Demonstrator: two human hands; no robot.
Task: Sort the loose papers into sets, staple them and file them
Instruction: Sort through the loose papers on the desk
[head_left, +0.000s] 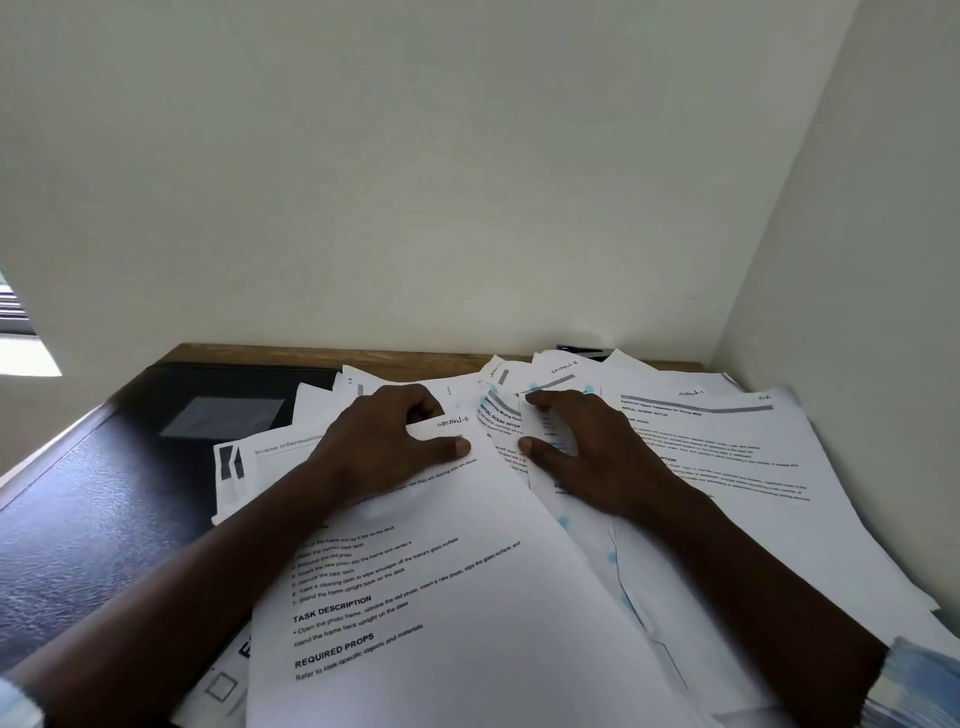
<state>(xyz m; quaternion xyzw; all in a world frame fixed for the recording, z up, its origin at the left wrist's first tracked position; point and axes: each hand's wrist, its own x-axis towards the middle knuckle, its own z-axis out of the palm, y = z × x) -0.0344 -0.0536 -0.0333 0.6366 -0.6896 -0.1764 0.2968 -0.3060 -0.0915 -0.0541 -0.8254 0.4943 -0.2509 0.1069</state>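
Note:
A loose heap of printed white papers (727, 457) covers the right half of the desk. On top lies a sheet marked "SECTION-5" (452, 587) with TASK DESCRIPTION text. My left hand (387, 441) grips its upper edge, thumb on top and fingers curled over the far edge. My right hand (576, 444) pinches the edge of another sheet (540, 457) just to the right, thumb on the paper. Sheets marked with other section labels (563, 370) fan out behind the hands. No stapler is visible.
A black folder or binder (130, 483) lies on the left part of the wooden desk (291, 354). White walls close off the back and right. A dark blue object (576, 349) peeks from behind the papers at the back. A window edge shows at the far left.

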